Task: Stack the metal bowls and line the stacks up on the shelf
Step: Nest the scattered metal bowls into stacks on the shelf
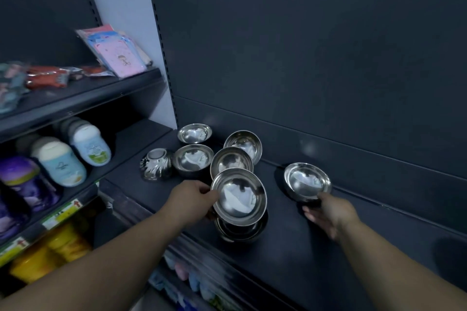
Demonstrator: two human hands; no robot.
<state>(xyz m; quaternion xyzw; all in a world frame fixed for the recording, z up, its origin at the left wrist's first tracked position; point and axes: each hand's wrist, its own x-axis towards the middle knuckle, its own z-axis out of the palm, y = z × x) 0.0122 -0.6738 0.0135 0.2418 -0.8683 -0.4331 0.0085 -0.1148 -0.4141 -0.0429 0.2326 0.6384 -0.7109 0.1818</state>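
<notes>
Several shiny metal bowls sit on the dark shelf [316, 247]. My left hand [192, 199] pinches the rim of a tilted bowl [238, 195] that rests on top of a short stack of bowls [240, 231] near the shelf's front. My right hand [328, 214] grips the near rim of a single bowl [307, 182] further right. Behind the stack stand loose upright bowls [231, 161], [242, 145], [193, 158], [194, 132]. One bowl [155, 164] lies on its side at the left.
The shelf's dark back panel [328, 83] rises behind the bowls. A neighbouring rack on the left holds bottles [62, 161], packets [118, 54] and yellow containers [50, 252]. Below the shelf's front edge more goods [187, 278] show.
</notes>
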